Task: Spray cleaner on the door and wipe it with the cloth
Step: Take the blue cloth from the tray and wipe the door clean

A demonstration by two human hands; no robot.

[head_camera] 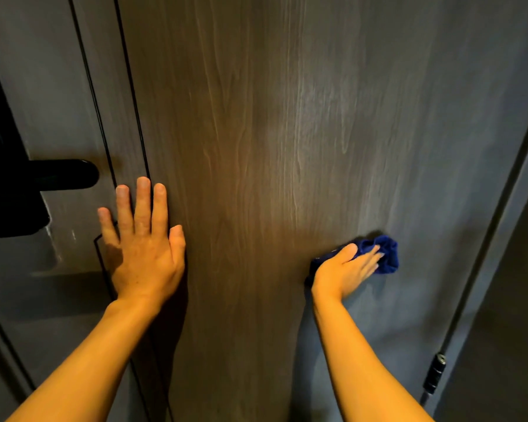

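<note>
A person wipes a dark wood-grain door (256,147) with a blue cloth (386,254), both bare arms reaching forward from the bottom of the head view. The right hand (348,269), at about 4 o'clock from the centre of the view, lies flat with fingers together, pressing the bunched cloth against the panel; the cloth is pinned under the palm and fingers, not pinched. The left hand (141,239), at about 8 o'clock, is spread open, fingers apart, palm flat on the door and holding nothing, just right of the black lever handle (64,175) and its lock plate (9,193) at 9 o'clock. A hinge (435,373) shows at the frame edge near 5 o'clock.

The step in hand appears to be the wiping. It is likely done best with the left hand bracing the door so it does not swing, the cloth kept flat under even pressure, and the strokes run along the vertical grain in overlapping bands. A pale sheen above the cloth, towards 1 o'clock, may be damp cleaner or only reflected light; that cannot be told.

No spray bottle or any other container is in view, so how much cleaner remains cannot be judged.
</note>
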